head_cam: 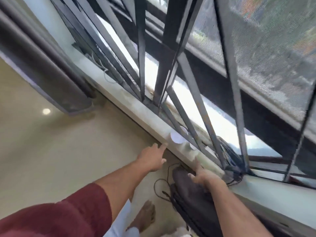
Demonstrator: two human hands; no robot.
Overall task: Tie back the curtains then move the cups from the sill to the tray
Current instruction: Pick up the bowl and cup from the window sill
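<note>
Left hand (153, 157) open, fingers spread, index tip at the near edge of the sill (136, 106), just left of the nearest cup (177, 136), not touching it; right hand (204, 175) also open, holding nothing, fingers reaching to the sill edge above a bunched dark curtain (191, 194); a second cup (192, 146) stands just right of the first, both close against the window bars (198, 100); another dark curtain (42, 62) hangs far left; bare sill runs free between it and the cups; image blurred.
</note>
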